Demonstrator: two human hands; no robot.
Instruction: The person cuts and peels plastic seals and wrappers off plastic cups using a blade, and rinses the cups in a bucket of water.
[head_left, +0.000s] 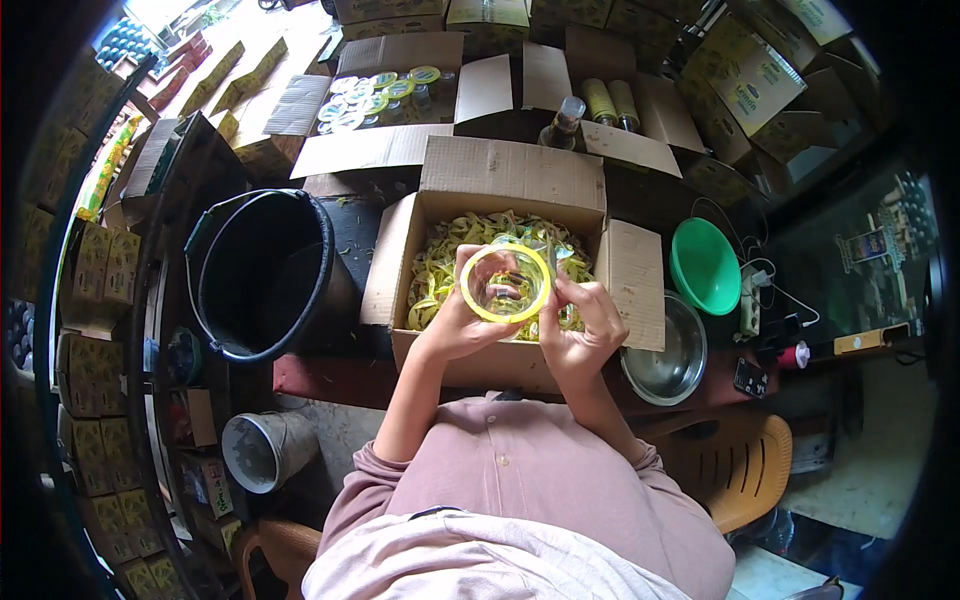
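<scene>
My left hand (pixel 450 322) is wrapped around a clear plastic cup (pixel 490 285), which is tipped so its yellow rim faces me. At the cup's right edge, the fingers of my right hand (pixel 585 325) are pinched close together. A small greyish piece shows above those fingertips, too unclear to name. Beneath both hands is an open cardboard box (pixel 510 180) filled with loose yellow-green strips (pixel 440 260).
To the left stands a black bucket (pixel 215 340), with a grey-white bucket (pixel 245 455) lower on the floor. A green bowl (pixel 705 265) and a metal bowl (pixel 665 375) sit at right. Behind are a box of yellow-lidded cups (pixel 385 95) and a bottle (pixel 563 125).
</scene>
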